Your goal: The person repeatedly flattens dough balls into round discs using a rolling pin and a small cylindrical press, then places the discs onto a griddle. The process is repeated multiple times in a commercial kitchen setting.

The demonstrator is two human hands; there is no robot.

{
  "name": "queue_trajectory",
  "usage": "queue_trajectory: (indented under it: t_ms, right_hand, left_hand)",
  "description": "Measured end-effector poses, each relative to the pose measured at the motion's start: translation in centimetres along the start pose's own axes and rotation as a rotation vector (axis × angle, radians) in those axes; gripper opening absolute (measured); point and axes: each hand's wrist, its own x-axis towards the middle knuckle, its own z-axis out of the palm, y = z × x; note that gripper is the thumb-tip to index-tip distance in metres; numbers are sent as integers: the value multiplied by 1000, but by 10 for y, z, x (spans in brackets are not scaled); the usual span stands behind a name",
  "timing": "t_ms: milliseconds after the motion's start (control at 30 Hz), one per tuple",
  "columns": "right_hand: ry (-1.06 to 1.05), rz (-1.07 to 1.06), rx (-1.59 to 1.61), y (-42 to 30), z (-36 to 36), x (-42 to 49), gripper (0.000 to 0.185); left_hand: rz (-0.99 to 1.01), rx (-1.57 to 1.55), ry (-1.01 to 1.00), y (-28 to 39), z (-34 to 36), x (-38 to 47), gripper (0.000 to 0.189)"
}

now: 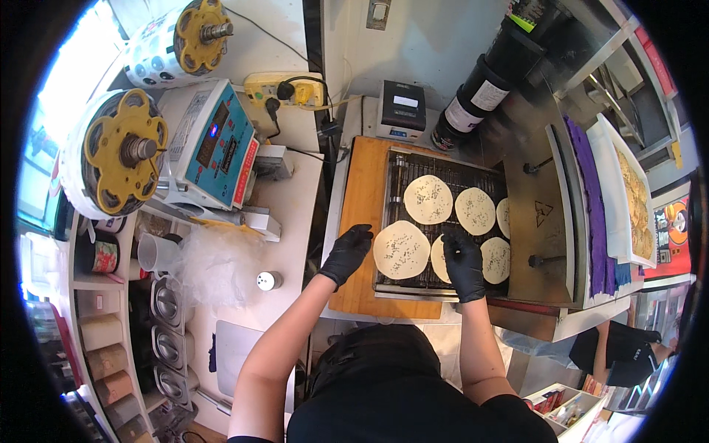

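My left hand (349, 253), in a black glove, is over the wooden board (354, 205) beside a conveyor oven's wire belt (396, 174). Nothing shows in its fingers, which point toward the belt. Black-gloved too, my right hand (465, 268) is above the belt and partly covers one pale dough round (439, 260); its finger spread is hard to make out against the dark belt. A large seeded round (401, 250) lies between my hands. Farther back are another seeded round (428, 199) and one beside it (475, 211). One round (496, 261) is right of my right hand.
The metal oven housing (540, 221) rises at the right, with a white tray of baked food (620, 194) on top. A small black printer (401, 111) and stacked black canisters (471, 105) stand behind. A sealing machine (213, 149) and white shaker (269, 281) are left. Another person (615, 354) is at far right.
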Motion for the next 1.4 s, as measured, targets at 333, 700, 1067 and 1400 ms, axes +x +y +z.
queue_trajectory:
  t_ms: [333,700,1067,1400]
  right_hand:
    - [52,-14,-19,-9,-5,-34,17]
    - [76,-191,-151,-5,-20,-83,19]
    - [-476,-469,50,-89,87,-129,24]
    - [-1233,-1050,272,-168,207,-233,25]
  left_hand:
    - [135,170,202,8,42,-5,26]
    - [210,201,285,18,47,-27,42]
    - [191,-31,696,-7,-7,-191,40]
    - [-117,-234,1866,-85,150,-468,36]
